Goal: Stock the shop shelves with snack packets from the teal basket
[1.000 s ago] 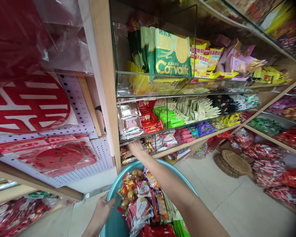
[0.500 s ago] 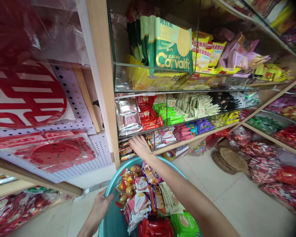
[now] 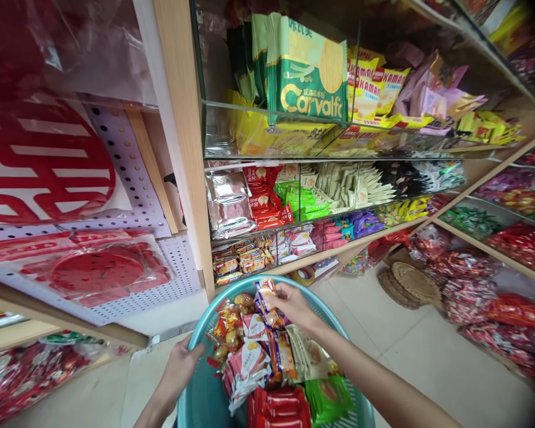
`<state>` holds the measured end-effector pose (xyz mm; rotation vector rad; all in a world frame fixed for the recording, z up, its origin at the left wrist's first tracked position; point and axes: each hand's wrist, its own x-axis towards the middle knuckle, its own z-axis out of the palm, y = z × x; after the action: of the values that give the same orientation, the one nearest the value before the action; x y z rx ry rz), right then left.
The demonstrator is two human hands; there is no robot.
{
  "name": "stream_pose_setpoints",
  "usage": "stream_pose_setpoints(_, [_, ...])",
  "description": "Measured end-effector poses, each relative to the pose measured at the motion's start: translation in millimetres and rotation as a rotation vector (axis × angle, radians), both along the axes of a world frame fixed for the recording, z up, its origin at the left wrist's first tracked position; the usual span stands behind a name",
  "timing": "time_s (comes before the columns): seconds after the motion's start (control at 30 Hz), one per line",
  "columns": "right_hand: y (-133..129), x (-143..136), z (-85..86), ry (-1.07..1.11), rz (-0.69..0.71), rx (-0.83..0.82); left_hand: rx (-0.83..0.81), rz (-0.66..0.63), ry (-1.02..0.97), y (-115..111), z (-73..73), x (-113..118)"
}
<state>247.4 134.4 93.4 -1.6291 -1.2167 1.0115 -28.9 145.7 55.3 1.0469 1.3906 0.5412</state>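
PASS: over basket (image 3: 204, 324) to low snack packs (image 3: 254, 260) | BLOCK left: wooden post (image 3: 185, 119) | BLOCK below: shelf lip (image 3: 294, 267)

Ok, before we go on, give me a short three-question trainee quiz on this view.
1. Which hand holds the rim of the teal basket?
2. True or false: the right hand is inside a shelf compartment.
3. Which packets lie immediately left of the green packets in the basket? a) red b) purple c) black

Key:
1. The left hand.
2. False; it is over the basket, holding an orange-and-blue snack packet.
3. a, the red packets.
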Motion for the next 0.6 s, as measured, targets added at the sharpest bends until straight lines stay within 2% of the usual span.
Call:
stream_pose_setpoints(0.13, [-2, 10, -13.9, 0.067, 0.004, -0.067, 0.047, -0.024, 0.003, -1, -0.2, -1])
stream_pose_setpoints(0.27, [0, 13, -17.6, 0.081, 0.007, -0.122, 0.137, -0.035, 0.028, -1, -0.9, -2])
stream_pose_setpoints(0.4, [-2, 13, -11.3, 0.106, -0.003, -0.147, 0.186, -0.083, 0.078, 0, -2.0, -4])
stream_pose_setpoints(0.6, [-11, 18, 8.4, 0.205, -0.008, -0.185, 0.422, -0.062, 0.271, 2, -2.3, -9])
